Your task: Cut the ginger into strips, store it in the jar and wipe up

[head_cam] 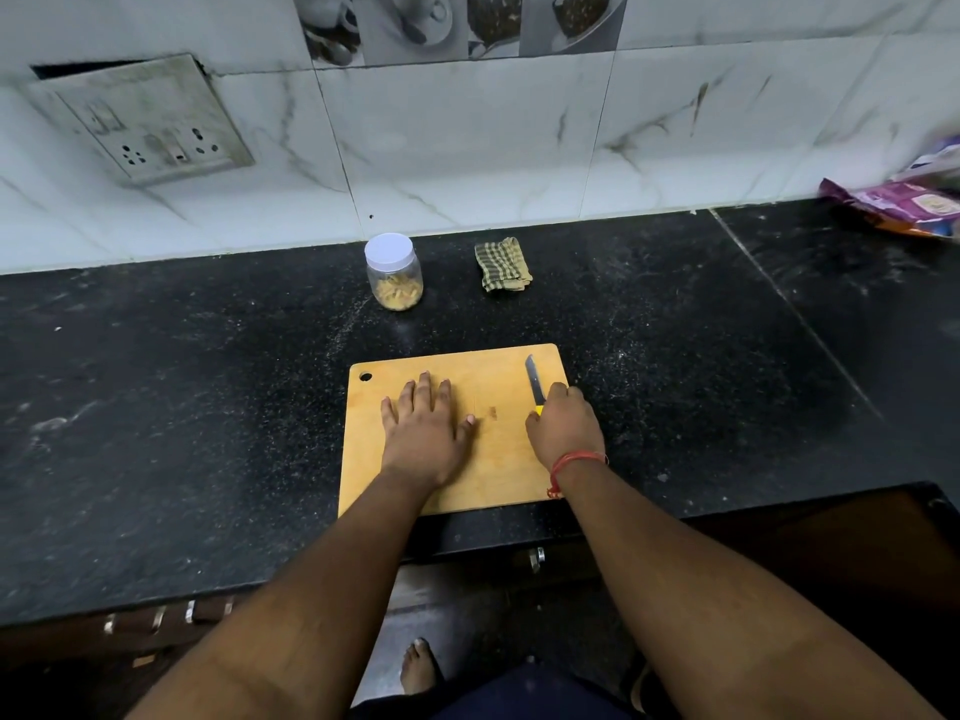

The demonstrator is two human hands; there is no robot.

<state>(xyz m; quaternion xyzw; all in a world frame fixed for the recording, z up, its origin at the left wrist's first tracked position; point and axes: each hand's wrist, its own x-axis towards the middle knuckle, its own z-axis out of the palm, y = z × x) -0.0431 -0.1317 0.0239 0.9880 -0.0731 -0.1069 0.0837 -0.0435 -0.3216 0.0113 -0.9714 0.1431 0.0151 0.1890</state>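
A wooden cutting board lies on the black counter near its front edge. My left hand rests flat on the board's left half, fingers straight. My right hand grips the yellow handle of a small knife, whose blade lies on the board's right side and points away from me. A clear plastic jar with a white lid on it stands behind the board and holds ginger strips. A folded checked cloth lies to the jar's right. A few small ginger flecks sit mid-board.
The black stone counter runs left and right, backed by a tiled wall with a socket plate at the upper left. Purple plastic packets lie at the far right. My bare foot shows on the floor below.
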